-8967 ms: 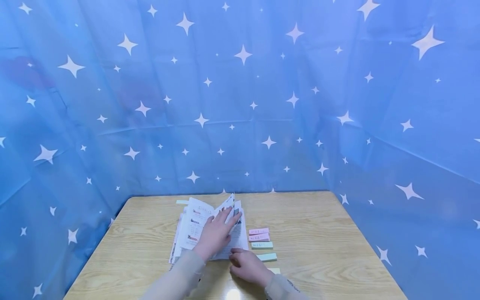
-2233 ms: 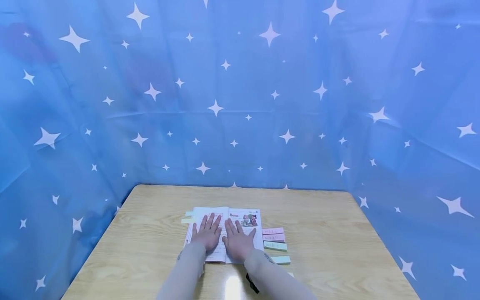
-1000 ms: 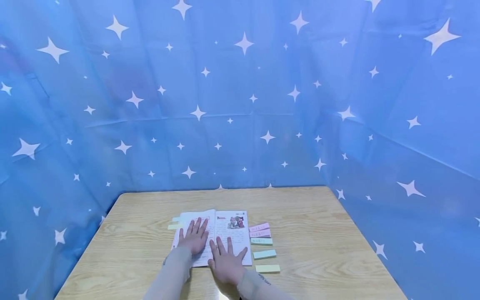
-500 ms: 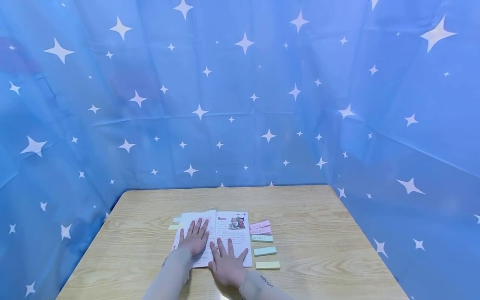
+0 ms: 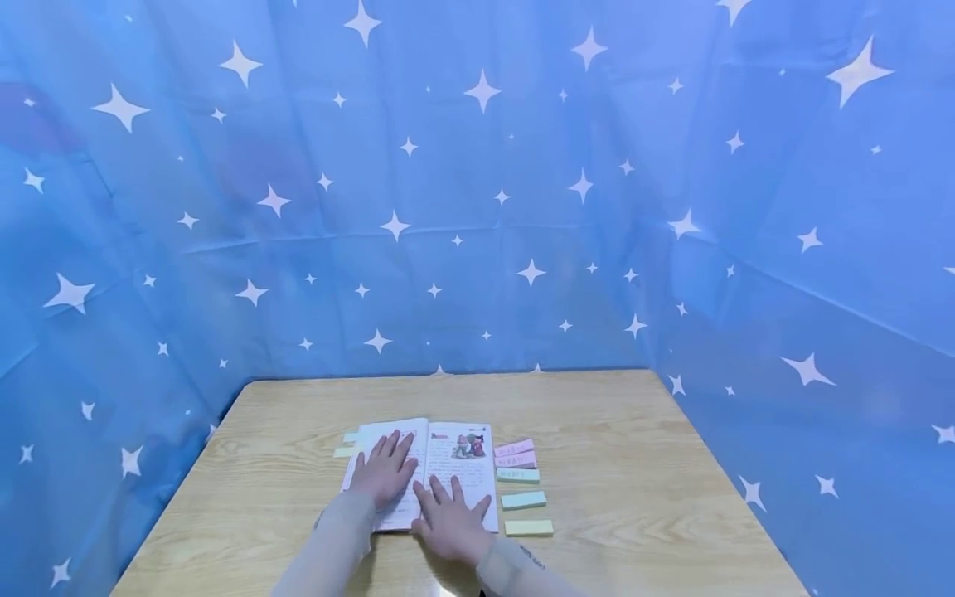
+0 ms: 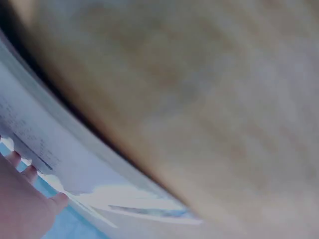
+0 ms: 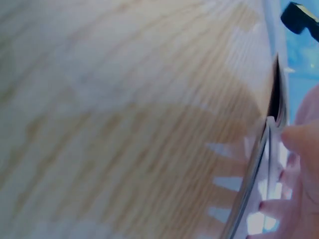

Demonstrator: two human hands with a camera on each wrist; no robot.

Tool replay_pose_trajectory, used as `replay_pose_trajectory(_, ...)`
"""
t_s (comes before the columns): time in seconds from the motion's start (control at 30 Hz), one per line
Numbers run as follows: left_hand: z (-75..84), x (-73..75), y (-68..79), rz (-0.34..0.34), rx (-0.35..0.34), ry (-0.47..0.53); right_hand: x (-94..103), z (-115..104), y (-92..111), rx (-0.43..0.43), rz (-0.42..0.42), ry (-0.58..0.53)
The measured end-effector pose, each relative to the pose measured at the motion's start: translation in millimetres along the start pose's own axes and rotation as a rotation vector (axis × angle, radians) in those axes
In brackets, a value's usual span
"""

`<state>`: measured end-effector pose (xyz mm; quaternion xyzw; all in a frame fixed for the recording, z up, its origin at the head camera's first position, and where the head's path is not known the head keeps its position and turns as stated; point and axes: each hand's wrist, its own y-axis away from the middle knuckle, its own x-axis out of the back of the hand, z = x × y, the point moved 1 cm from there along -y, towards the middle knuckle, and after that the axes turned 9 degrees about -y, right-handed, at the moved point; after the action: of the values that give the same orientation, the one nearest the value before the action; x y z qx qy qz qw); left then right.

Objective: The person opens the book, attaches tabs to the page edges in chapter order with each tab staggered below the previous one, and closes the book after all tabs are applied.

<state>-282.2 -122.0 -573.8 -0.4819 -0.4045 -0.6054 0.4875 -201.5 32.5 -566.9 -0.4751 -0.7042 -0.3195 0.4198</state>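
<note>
An open book (image 5: 461, 485) with printed text and a coloured picture on its right page lies on the wooden table. My left hand (image 5: 384, 473) rests flat on the left page, fingers spread and pointing up the page. On the lower part of the right page lies my right hand (image 5: 453, 521), its fingers also straight and spread. Pale sticky tabs (image 5: 346, 452) stick out past the book's left edge. In the left wrist view the left hand (image 6: 25, 201) shows at the lower left over the page; the right wrist view has the right hand (image 7: 299, 169) at its right edge.
Right of the book lie pads of sticky notes: pink ones (image 5: 515, 454) with handwriting, green ones (image 5: 524, 500) and a yellow one (image 5: 528, 528). The table (image 5: 634, 481) extends around them, with a blue star-patterned curtain (image 5: 477, 207) behind and at the sides.
Nine seconds ago the left hand was turning pages. Then both hands lay higher on the open book; the right hand has since slid down the right page. Little differs over the last second.
</note>
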Motion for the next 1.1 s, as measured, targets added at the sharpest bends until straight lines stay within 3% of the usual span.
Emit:
replay_pose_trajectory(0.17,11.5,-0.1,-7.8,0.017,-0.047,-0.052,0.0,7.1,7.3,0.037,0.014,-0.004)
replay_pose_trajectory(0.4,28.2,-1.3,-20.9,0.053,-0.13,-0.11,10.3,18.5,22.9,0.121,-0.061,-0.025)
replay_pose_trajectory(0.77,66.0,6.4,-35.3,0.067,-0.241,-0.115,34.6,32.2,35.7,0.312,0.029,0.254)
replay_pose_trajectory(1.1,85.6,4.1,-40.1,0.022,-0.418,-0.09,38.5,47.9,35.5,0.482,0.004,0.281)
